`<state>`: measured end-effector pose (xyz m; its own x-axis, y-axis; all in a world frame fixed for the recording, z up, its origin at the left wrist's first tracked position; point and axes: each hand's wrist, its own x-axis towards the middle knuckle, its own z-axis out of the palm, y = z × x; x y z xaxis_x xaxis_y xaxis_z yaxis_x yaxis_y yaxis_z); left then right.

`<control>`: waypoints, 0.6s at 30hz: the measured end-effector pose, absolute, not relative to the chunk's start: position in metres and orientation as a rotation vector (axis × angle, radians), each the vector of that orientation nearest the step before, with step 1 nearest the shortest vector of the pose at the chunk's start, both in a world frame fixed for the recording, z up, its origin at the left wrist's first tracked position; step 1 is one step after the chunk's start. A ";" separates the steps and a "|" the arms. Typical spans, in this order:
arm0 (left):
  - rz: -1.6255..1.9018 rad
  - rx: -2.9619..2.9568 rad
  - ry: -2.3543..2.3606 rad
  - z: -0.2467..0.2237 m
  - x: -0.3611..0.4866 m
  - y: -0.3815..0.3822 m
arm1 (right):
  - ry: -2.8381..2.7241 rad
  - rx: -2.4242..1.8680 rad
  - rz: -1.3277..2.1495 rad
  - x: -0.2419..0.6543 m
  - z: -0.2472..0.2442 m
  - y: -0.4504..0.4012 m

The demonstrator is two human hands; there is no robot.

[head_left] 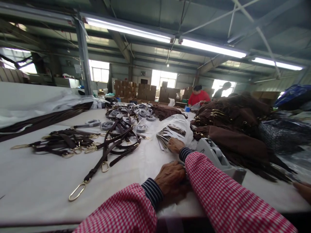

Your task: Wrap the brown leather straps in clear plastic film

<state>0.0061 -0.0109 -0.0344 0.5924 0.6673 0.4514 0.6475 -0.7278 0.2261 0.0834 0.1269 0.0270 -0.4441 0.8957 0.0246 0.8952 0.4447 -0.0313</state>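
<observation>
My right hand (176,145) reaches forward to the near edge of a pile of flat strips (171,132) lying on clear plastic (186,121); its fingers are bent down and their tips are hidden. Nearer to me, my left hand (171,176) is curled over something dark on the table, mostly covered by the hand and my right sleeve. A grey tape dispenser (215,155) stands right of my right wrist. Brown straps with gold-coloured rings (114,142) lie left of my hands, and coiled straps in plastic (142,113) lie behind them.
Brown fabric pieces (238,139) are heaped on the right of the white table (36,184). Long dark strips (48,118) lie at the far left. A person in red (199,96) is at the far side. Part of another person's hand (302,189) shows at the right edge.
</observation>
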 end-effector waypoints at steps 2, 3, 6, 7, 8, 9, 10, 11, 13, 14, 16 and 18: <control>0.821 2.731 1.166 -0.036 0.006 -0.010 | -2.616 -1.670 0.039 0.087 0.028 0.129; 0.825 2.722 1.159 -0.037 0.006 -0.009 | -2.596 -1.684 0.042 0.087 0.028 0.129; 0.833 2.722 1.107 -0.038 0.006 -0.008 | -2.521 -1.693 0.016 0.085 0.023 0.123; 0.841 2.721 1.095 -0.038 0.005 -0.007 | -2.500 -1.689 0.013 0.083 0.021 0.121; 0.852 2.720 1.084 -0.037 0.005 -0.008 | -2.482 -1.683 0.016 0.081 0.019 0.119; 0.865 2.718 1.079 -0.036 0.005 -0.008 | -2.468 -1.676 0.024 0.080 0.018 0.116; 0.877 2.715 1.081 -0.035 0.005 -0.009 | -2.455 -1.669 0.037 0.079 0.017 0.115; 0.885 2.712 1.082 -0.034 0.005 -0.009 | -2.445 -1.660 0.056 0.079 0.016 0.114; 0.893 2.700 1.077 -0.032 0.005 -0.011 | -2.424 -1.631 0.101 0.082 0.018 0.113; 0.900 2.681 1.075 -0.032 0.005 -0.011 | -2.407 -1.612 0.122 0.085 0.021 0.113; 0.933 2.589 1.071 -0.032 0.004 -0.012 | -2.349 -1.574 0.148 0.092 0.029 0.113; 1.001 2.406 1.114 -0.032 0.003 -0.012 | -2.263 -1.527 0.150 0.103 0.043 0.110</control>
